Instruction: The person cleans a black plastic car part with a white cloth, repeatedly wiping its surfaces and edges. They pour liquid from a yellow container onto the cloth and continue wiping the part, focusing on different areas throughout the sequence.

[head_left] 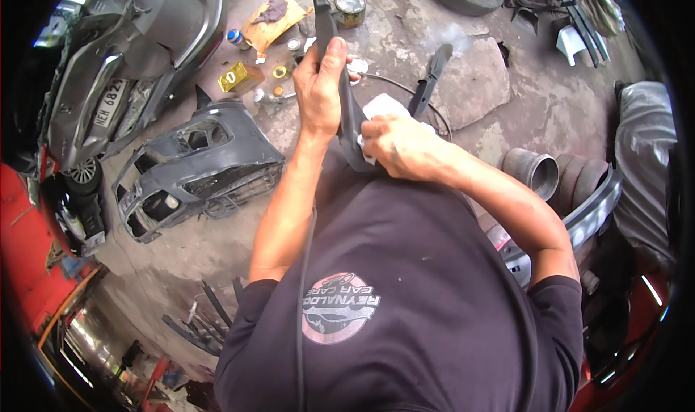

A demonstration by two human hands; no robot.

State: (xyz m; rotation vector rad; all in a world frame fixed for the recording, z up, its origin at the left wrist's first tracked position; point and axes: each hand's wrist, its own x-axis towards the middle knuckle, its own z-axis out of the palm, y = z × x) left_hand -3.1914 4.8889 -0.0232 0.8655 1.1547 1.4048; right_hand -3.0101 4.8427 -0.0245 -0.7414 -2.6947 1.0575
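My left hand [321, 90] is closed around a long, dark grey plastic trim strip [326, 30], its thumb lying along the strip. The strip stands nearly upright in front of my chest, its lower end bent and close to my shirt. A crumpled white cloth [386, 106] is gripped in my right hand [402, 148], beside the strip's lower part. The right fingertips touch or nearly touch the strip's edge there. Beyond my right hand, another dark trim piece [432, 79] rests on the floor at a slant.
A grey car bumper [235, 140] lies on the floor to the left, near a damaged grey car [156, 43]. Farther ahead are a round paint can [350, 8], a yellow tin [237, 77] and a tire [470, 5]. Metal rims [532, 171] stand at the right.
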